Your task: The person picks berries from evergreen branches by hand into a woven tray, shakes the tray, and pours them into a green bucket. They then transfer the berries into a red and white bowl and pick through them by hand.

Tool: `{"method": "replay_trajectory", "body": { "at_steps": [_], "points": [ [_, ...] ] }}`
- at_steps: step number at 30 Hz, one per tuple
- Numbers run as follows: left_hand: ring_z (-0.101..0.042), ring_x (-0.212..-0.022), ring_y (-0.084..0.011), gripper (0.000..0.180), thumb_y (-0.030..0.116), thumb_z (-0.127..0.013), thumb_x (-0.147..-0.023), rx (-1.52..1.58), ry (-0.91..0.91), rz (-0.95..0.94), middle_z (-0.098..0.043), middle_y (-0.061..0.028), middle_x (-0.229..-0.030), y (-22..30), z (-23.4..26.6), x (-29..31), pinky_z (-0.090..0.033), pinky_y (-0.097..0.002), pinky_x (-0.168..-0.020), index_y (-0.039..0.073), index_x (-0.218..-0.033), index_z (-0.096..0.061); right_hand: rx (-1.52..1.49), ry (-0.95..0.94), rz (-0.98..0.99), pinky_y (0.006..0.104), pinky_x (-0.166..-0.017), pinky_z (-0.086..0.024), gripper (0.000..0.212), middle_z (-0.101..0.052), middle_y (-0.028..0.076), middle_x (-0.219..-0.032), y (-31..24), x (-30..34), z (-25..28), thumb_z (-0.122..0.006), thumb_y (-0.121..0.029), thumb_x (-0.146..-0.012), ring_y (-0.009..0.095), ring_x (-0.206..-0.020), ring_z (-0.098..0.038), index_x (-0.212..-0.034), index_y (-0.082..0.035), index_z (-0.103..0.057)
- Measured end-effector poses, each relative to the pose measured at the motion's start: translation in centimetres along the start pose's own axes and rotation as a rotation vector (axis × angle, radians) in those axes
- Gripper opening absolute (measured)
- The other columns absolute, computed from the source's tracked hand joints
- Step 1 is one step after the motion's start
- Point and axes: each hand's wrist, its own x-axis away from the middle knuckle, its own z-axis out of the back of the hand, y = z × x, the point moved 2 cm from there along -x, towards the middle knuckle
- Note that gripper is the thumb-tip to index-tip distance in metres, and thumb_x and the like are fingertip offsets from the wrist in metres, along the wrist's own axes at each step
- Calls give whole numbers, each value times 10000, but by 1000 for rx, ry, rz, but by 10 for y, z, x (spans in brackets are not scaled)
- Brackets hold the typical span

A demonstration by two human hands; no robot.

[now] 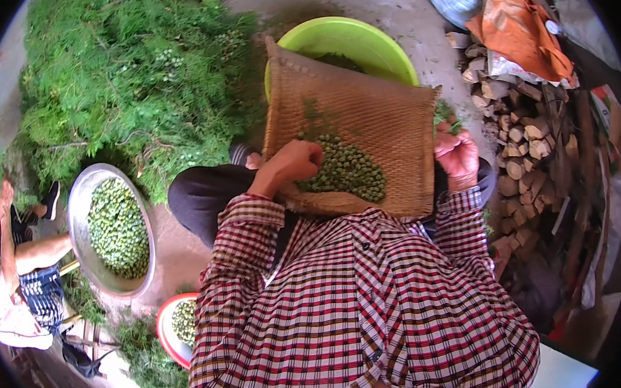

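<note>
Across my lap lies a woven winnowing basket [402,139], with a heap of small round green berries [345,169] toward its near side. My left hand [299,161] is over the basket at the left of the heap, its fingers curled closed; whatever they may hold is hidden. Just beyond the basket's right edge, my right hand [458,155] is closed with a small green sprig [453,126] at its fingertips. Behind the basket stands a lime-green basin [356,30], partly covered by it, with dark contents.
A big pile of feathery green branches [134,84] fills the far left. Nearer are a metal basin [77,234] and a red-rimmed bowl [167,336], both holding berries. Another person [11,283] sits at the far left. Stacked firewood [522,148] and an orange sack [520,28] lie right.
</note>
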Motion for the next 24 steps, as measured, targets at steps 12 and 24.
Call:
{"method": "replay_trajectory", "body": {
  "at_steps": [12,24],
  "points": [
    [-529,-936,-153,374,100,-619,-770,791,-10,-65,-557,-45,-1033,11,3,4,-429,-298,-830,9,-1107,-487,42,16,-333,231,-504,-368,257,-514,68,-860,104,-29,3,-533,-14,-746,78,-547,-424,-998,-50,-496],
    [-569,-625,-116,91,5,-581,-708,638,16,-59,-614,-29,-740,-9,-7,-6,-460,-260,-576,25,-796,-596,-81,151,-425,224,-487,-377,140,-509,17,-644,119,-49,-25,-521,15,-724,77,-490,-416,-852,-41,-522]
  ]
}}
